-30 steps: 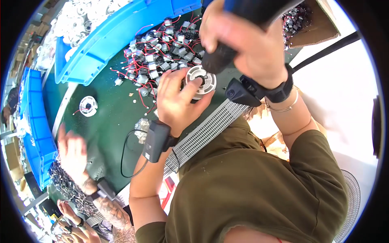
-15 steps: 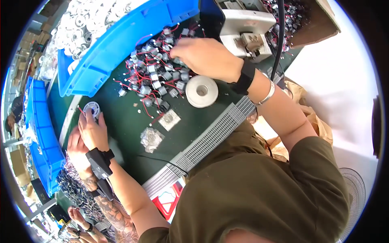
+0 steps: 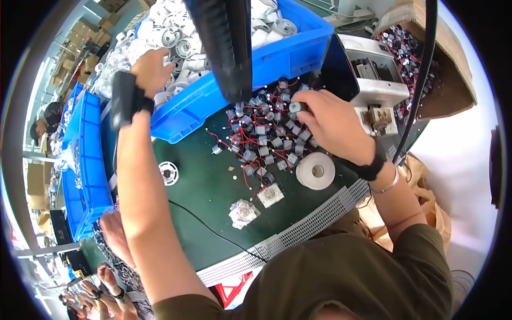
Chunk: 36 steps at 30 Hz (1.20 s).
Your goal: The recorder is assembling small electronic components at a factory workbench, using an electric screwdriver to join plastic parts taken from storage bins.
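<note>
My left hand (image 3: 152,70) reaches over the large blue bin (image 3: 186,120), its fingers apart above the heap of white round plastic parts (image 3: 184,48); no part shows in its grip. At the right, my right hand (image 3: 336,128) pinches a small grey motor (image 3: 296,108) between thumb and fingers, at the edge of a pile of similar motors (image 3: 261,130) with red wires. A white round plastic part (image 3: 169,174) lies alone on the green table (image 3: 200,194), beside my left forearm.
A white spool (image 3: 316,171), a small white block (image 3: 270,196) and a crumpled foil lump (image 3: 244,214) lie near me. A dark post (image 3: 226,53) hangs over the bin. At right stand a metal fixture (image 3: 376,93) and a cardboard box (image 3: 453,80). A co-worker's hand (image 3: 116,234) is at left.
My left hand has left the white round part on the table and moved up over the bin. My right hand has drawn a motor from the pile. The view has shifted.
</note>
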Motion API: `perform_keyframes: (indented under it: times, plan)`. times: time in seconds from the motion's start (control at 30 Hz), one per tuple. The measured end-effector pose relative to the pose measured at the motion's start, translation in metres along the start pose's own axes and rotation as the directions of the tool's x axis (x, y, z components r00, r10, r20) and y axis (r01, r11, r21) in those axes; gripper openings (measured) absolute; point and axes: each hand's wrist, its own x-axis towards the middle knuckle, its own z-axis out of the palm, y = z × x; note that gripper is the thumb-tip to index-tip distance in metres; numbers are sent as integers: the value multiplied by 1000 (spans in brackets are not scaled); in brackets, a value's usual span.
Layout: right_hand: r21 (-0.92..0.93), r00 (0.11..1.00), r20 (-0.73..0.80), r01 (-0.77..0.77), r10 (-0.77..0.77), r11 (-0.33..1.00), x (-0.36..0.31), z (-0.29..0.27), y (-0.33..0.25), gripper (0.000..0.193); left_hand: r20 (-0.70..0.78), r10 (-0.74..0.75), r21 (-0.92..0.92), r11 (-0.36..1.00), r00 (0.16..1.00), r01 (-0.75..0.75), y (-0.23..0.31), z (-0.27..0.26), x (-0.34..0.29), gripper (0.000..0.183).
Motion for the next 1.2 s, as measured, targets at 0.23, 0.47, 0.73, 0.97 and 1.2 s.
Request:
perform_keyframes:
  times: [0.23,0.47,0.73,0.97,1.2]
  plan:
    - [794,957,-175,-1,230,607,-11,-9,0,26,-4,-61,87,994,998,62,-50,49,25,29]
    - [775,953,-146,-57,266,630,10,-12,24,25,-144,-242,-697,713,960,75,-64,-11,-37,46]
    - [861,948,-14,-151,318,487,-7,-9,17,32,-81,-364,-995,-20,928,-95,35,-29,-158,32]
    - [-119,955,-242,149,-174,982,-14,-3,21,34,-50,-30,-999,-10,998,-51,177,-10,-195,51]
    - [197,970,-218,-60,103,979,-9,-38,2,28,-456,166,-610,658,874,-443,236,26,-178,49]
